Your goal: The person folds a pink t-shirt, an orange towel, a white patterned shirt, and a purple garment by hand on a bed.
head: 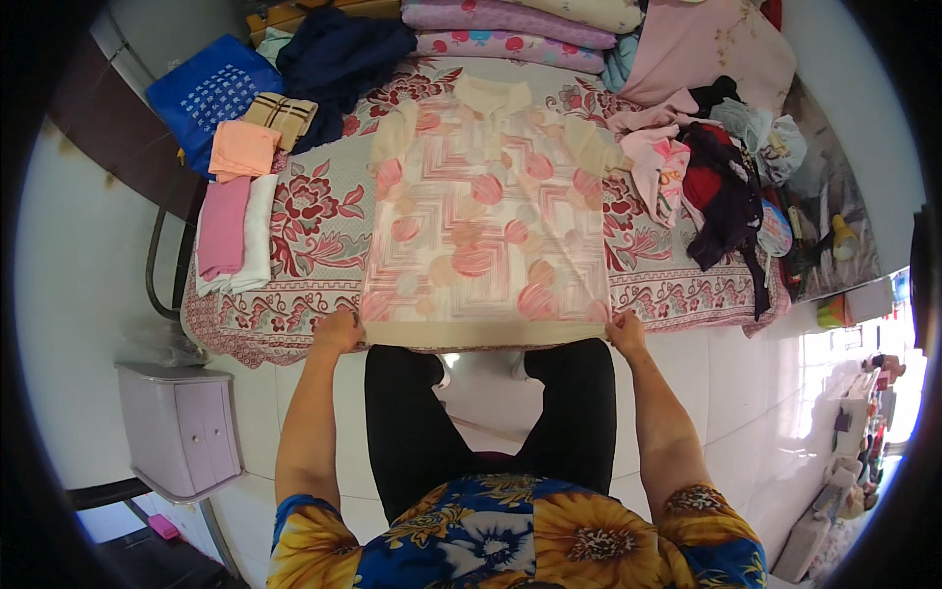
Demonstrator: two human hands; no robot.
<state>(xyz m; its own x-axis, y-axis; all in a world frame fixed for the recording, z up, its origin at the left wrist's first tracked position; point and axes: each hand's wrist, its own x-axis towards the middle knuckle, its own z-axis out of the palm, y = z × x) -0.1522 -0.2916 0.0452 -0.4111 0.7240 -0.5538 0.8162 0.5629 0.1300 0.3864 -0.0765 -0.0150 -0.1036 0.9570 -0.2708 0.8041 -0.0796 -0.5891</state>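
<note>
A short-sleeved shirt (486, 221) with pink and beige circles lies flat and spread on the patterned bedspread (316, 243). Its cream collar points away from me, and its plain cream hem runs along the bed's near edge. My left hand (339, 330) grips the hem's left corner. At the right corner, my right hand (625, 333) pinches the hem between thumb and fingers. Both hands are at about the same height, with the hem stretched straight between them.
Folded pink cloth (223, 227), white cloth (257, 228) and orange cloth (244, 149) lie left, near a blue bag (213, 96) and navy garment (338, 55). Rumpled clothes (725, 191) lie right. Folded quilts (508, 37) line the back. A small cabinet (176, 427) stands lower left.
</note>
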